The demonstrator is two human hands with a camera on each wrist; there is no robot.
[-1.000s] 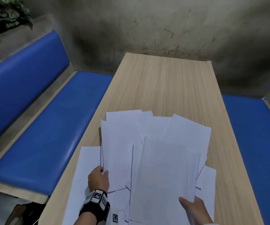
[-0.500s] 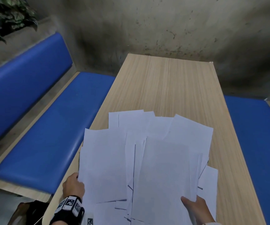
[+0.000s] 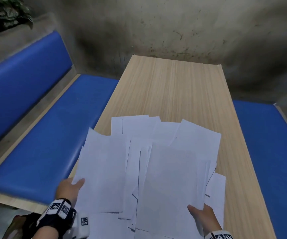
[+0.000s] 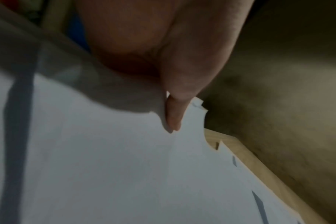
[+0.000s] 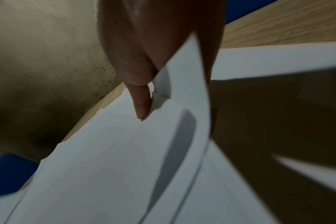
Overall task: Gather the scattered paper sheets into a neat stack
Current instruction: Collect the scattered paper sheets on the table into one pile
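Several white paper sheets point(image 3: 156, 161) lie fanned and overlapping on the near half of the wooden table point(image 3: 173, 87). My left hand point(image 3: 70, 188) pinches the lower left corner of a lifted sheet point(image 3: 101, 169), thumb on top; the left wrist view shows that thumb point(image 4: 175, 115) on the paper point(image 4: 105, 166). My right hand point(image 3: 200, 215) grips the lower right edge of the raised bundle point(image 3: 170, 183), thumb on top. The right wrist view shows the thumb point(image 5: 142, 104) pressed on curled sheets point(image 5: 125, 159). One sheet point(image 3: 216, 188) lies flat under the bundle at the right.
Blue padded benches run along the table's left point(image 3: 53, 135) and right point(image 3: 268, 152). A stained concrete wall point(image 3: 173, 28) stands behind the table's far end. A plant point(image 3: 4, 12) sits at the top left. The far half of the table shows bare wood.
My left hand moved left and nearer, drawing a sheet out toward the table's left edge and lifting it. My right hand kept its hold on the bundle's right edge.
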